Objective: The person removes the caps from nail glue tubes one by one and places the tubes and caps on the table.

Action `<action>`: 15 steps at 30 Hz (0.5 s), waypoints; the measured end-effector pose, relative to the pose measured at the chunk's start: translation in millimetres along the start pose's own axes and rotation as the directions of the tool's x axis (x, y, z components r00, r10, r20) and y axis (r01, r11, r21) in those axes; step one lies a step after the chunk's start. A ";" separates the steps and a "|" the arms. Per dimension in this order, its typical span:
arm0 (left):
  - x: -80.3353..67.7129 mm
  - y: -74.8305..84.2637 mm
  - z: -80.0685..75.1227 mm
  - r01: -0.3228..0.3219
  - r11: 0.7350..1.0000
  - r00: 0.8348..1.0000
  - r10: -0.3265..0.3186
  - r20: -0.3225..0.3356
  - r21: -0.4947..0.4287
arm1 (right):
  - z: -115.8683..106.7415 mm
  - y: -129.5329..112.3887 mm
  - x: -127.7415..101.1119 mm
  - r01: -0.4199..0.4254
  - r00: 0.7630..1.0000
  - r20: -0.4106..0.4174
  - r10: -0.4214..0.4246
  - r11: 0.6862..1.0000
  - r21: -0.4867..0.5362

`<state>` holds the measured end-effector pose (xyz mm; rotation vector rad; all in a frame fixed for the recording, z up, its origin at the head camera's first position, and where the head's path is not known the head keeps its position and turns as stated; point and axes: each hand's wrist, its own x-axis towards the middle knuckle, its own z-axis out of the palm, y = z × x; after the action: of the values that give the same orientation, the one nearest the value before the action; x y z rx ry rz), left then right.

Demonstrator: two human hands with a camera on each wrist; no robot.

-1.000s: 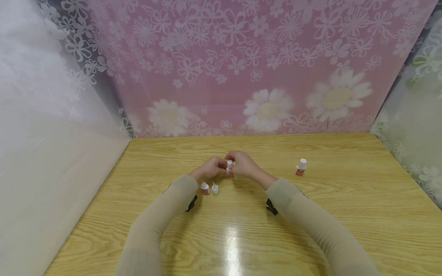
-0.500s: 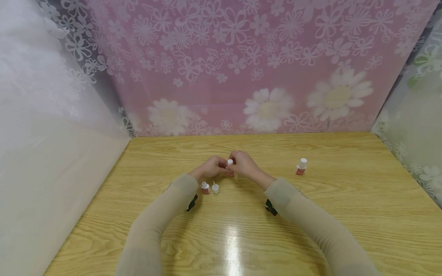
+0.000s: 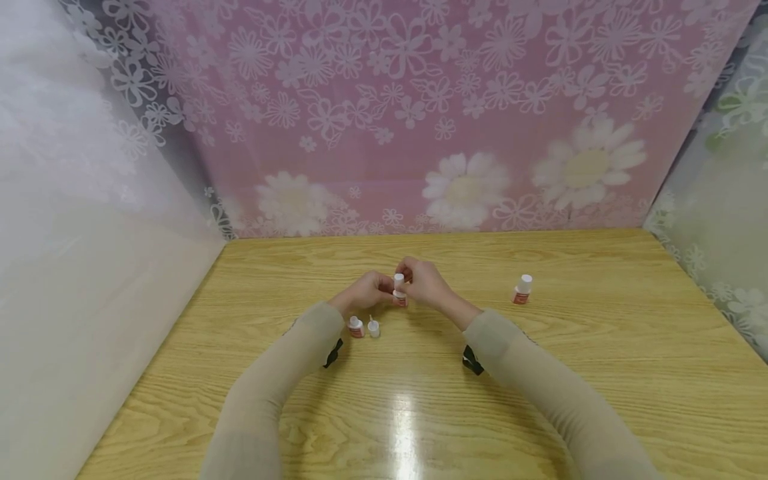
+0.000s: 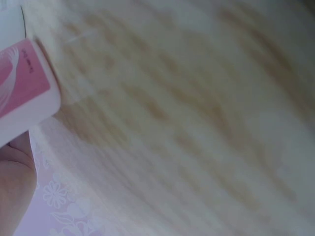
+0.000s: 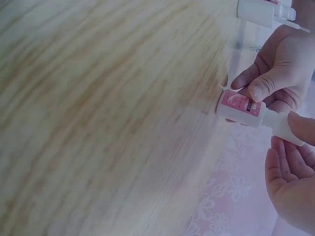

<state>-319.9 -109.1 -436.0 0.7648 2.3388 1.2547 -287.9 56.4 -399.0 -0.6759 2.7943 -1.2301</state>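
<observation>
In the head view my left hand (image 3: 369, 291) holds a small white bottle with a pink label (image 3: 400, 301) by its body. My right hand (image 3: 425, 283) pinches the bottle's white cap (image 3: 399, 280). The right wrist view shows the neck bare between body and cap (image 5: 285, 130), so the cap sits partly off. Just nearer the person, a similar uncapped bottle (image 3: 357, 327) stands beside its upturned cap (image 3: 374, 329), whose thin applicator points up. In the left wrist view a pink-labelled bottle (image 4: 29, 91) is cut off by the frame edge.
A third, capped bottle (image 3: 523, 290) stands to the right on the wood-grain table (image 3: 540, 400). A pink flower-patterned sheet (image 3: 384, 120) rises along the far edge, with pale sheets at both sides.
The cap has risen a little above the held bottle, and my right hand has moved slightly up with it. My left hand and the other bottles stay in place.
</observation>
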 end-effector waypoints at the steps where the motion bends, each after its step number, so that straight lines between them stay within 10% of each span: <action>1: -0.3 0.3 0.1 0.001 1.000 1.000 -0.001 0.006 -0.010 | 0.1 0.5 0.0 0.002 1.000 -0.004 -0.002 1.000 0.005; 15: -1.3 1.8 1.2 0.024 0.999 1.000 -0.024 -0.001 -0.036 | -0.5 1.4 -0.4 0.034 0.999 -0.024 -0.034 0.999 0.027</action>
<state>-317.7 -108.4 -435.0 0.7226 2.3132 1.2833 -288.2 57.7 -399.7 -0.7149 2.7908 -1.2884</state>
